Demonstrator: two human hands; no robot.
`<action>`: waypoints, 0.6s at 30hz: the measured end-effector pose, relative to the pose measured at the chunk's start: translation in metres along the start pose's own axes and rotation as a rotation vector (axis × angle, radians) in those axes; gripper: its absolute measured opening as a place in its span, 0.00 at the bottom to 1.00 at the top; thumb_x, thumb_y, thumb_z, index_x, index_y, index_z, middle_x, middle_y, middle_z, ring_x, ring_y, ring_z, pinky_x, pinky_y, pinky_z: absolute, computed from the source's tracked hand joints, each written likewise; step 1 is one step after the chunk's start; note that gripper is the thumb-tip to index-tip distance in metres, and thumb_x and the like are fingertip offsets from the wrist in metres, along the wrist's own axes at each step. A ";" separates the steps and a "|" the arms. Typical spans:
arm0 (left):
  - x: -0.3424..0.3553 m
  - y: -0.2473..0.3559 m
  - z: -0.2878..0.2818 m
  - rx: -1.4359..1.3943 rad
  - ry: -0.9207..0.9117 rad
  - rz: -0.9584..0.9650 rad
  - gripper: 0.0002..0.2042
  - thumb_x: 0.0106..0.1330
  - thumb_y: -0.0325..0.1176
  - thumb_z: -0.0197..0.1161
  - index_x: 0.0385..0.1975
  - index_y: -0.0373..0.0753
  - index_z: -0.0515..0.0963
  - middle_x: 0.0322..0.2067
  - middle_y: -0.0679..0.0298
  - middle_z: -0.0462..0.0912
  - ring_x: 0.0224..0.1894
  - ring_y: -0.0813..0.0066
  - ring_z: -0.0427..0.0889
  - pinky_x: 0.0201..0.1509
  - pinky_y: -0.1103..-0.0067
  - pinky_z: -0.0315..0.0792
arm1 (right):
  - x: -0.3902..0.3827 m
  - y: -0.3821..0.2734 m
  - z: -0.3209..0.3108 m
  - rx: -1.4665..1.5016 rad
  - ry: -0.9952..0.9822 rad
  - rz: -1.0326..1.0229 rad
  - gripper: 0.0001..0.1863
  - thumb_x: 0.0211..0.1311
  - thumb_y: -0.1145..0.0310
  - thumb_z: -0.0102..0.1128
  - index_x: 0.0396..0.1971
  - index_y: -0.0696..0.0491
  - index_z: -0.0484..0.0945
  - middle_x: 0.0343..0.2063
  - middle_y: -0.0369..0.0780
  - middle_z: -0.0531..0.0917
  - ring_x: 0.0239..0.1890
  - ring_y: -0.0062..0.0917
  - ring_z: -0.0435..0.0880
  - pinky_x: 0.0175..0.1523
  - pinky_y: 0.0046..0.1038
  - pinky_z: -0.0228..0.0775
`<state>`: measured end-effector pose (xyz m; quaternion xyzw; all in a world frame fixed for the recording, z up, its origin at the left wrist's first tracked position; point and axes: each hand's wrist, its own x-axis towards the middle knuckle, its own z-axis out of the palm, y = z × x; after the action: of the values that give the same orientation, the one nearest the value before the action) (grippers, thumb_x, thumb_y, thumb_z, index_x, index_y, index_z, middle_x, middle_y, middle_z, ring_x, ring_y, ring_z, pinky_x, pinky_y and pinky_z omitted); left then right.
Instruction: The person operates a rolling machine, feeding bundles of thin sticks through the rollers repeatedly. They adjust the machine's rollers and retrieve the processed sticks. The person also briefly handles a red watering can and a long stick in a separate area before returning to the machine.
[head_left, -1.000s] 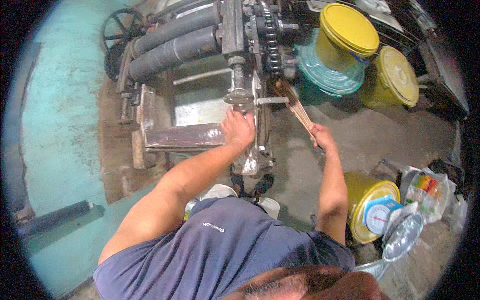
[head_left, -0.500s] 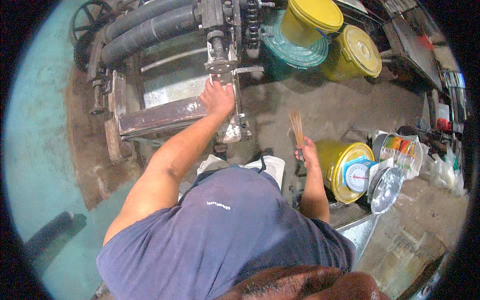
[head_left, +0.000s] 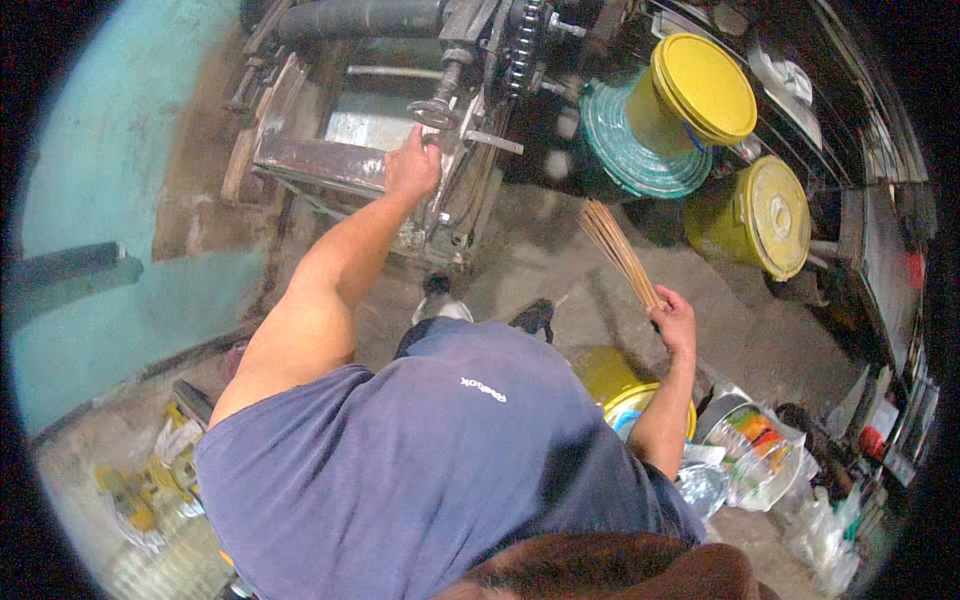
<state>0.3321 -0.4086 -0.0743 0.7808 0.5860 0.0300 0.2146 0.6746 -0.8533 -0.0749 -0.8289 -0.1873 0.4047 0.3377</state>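
My right hand (head_left: 674, 318) is closed round the lower end of a bundle of thin brown sticks (head_left: 617, 250), which fans slightly toward its upper left tip. It holds them up to the right of my body, over the floor. My left hand (head_left: 412, 168) reaches forward to a roller machine (head_left: 355, 160). Its fingers curl at the frame just below a round screw handwheel (head_left: 434, 113), and what they grip is partly hidden. Behind the handwheel lies a dark roller (head_left: 360, 18), with a chain (head_left: 524, 50) at its right.
A yellow bucket (head_left: 705, 88) stands on a teal lidded drum (head_left: 625, 150), with another yellow bucket (head_left: 775, 218) beside it. Near my right forearm are a yellow-rimmed tub (head_left: 608, 375), a metal pan (head_left: 703, 488) and a tin (head_left: 755, 450). A dark roller (head_left: 65, 265) lies on the green floor.
My view has turned, so the machine sits higher and the buckets lie farther right. My right hand has moved forward and away from the tub with the sticks. My left hand stays at the handwheel.
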 end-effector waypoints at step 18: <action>0.049 -0.065 0.058 0.086 0.047 0.344 0.22 0.71 0.33 0.50 0.63 0.36 0.69 0.63 0.42 0.72 0.52 0.34 0.79 0.58 0.52 0.74 | 0.032 -0.293 -0.174 0.213 -0.007 -0.901 0.28 0.52 0.61 0.76 0.52 0.56 0.80 0.55 0.44 0.82 0.55 0.30 0.80 0.59 0.32 0.73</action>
<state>0.3059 -0.3662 -0.1608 0.8770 0.4494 0.0594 0.1591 0.8216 -0.6994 0.1934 -0.6243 -0.4873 0.2374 0.5624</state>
